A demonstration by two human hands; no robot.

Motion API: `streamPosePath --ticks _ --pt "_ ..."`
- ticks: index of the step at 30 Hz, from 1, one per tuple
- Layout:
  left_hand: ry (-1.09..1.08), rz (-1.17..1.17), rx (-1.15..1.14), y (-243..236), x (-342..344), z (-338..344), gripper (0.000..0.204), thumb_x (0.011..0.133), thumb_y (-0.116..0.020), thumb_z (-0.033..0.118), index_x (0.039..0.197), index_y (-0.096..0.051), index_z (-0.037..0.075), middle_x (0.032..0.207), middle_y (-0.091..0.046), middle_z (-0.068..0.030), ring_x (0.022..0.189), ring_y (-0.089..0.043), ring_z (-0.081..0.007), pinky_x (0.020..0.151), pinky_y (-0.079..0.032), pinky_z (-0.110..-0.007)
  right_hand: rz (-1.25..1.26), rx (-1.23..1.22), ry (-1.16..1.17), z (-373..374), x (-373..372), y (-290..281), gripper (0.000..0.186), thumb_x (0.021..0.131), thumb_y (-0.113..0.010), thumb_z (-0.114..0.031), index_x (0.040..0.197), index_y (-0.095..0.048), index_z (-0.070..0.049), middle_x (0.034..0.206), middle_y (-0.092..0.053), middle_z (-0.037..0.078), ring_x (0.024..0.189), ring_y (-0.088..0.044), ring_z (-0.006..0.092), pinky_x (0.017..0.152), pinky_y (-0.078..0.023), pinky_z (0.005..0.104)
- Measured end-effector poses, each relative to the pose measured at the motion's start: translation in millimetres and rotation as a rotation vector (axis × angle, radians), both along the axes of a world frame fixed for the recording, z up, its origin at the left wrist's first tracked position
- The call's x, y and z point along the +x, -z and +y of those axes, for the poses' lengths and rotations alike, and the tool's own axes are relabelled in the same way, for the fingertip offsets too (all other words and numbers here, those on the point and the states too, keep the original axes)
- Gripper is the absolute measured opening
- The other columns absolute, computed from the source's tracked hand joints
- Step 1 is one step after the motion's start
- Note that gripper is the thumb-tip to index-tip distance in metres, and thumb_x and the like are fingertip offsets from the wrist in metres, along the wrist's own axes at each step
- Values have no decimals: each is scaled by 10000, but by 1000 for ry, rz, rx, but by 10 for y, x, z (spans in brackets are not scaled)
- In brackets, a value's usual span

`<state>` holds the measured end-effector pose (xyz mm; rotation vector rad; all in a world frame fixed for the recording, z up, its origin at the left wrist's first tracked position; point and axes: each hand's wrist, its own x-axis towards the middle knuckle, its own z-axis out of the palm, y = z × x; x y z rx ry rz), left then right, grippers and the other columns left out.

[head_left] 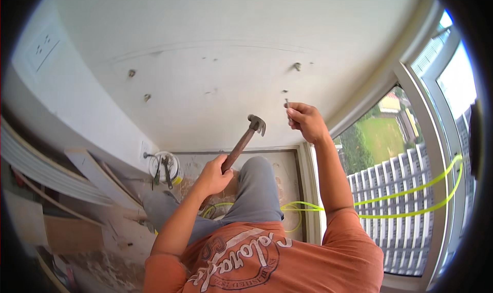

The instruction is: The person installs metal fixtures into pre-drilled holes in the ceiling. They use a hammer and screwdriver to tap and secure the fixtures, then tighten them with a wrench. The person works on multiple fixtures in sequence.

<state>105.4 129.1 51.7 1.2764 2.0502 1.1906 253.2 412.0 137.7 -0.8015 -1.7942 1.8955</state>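
My left hand [213, 176] is wrapped round the wooden handle of a claw hammer [241, 149]. The hammer's dark metal head [257, 123] points up toward the white wall [215, 15]. Between the thumb and fingers of my right hand [307, 122] I pinch a short, thin metal pin [287, 104]; its exact kind is too small to tell. The pin's tip is just below a small dark hole [285, 91] in the wall; I cannot tell whether they touch. Higher up, a metal anchor [297, 66] sticks out. Two more anchors, an upper one [132, 73] and a lower one [147, 97], sit at the left.
A white bucket [177, 162] holding tools stands at the wall's foot on the left. Sockets [43, 49] are set in the left wall, above leaning boards [97, 172]. At the right is a window [380, 133], with a yellow-green cord [400, 198] running across it.
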Motion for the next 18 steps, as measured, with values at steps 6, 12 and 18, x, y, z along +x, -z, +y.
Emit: streamPosePath --ticks 6,12,18 --pt "159 73 234 -821 395 333 321 901 -661 292 1001 -582 -3 725 -602 -155 626 -573 -255 603 -460 -364 229 -261 74 484 137 -106 138 952 -615 -144 995 -646 -17 809 -620 10 682 -542 86 612 -447 239" --pt "90 191 143 -295 368 369 395 893 -689 404 917 -614 16 658 -618 -132 602 -630 -327 571 -489 -395 283 -371 8 651 -57 -155 138 958 -595 -145 1018 -633 -27 814 -610 -4 669 -502 65 607 -420 220" --pt "167 256 318 -246 346 432 435 903 -665 447 916 -608 16 649 -597 -128 596 -613 -333 563 -481 -391 323 -351 62 705 77 -220 167 958 -617 -142 1048 -625 -1 814 -612 6 682 -517 69 611 -444 210"
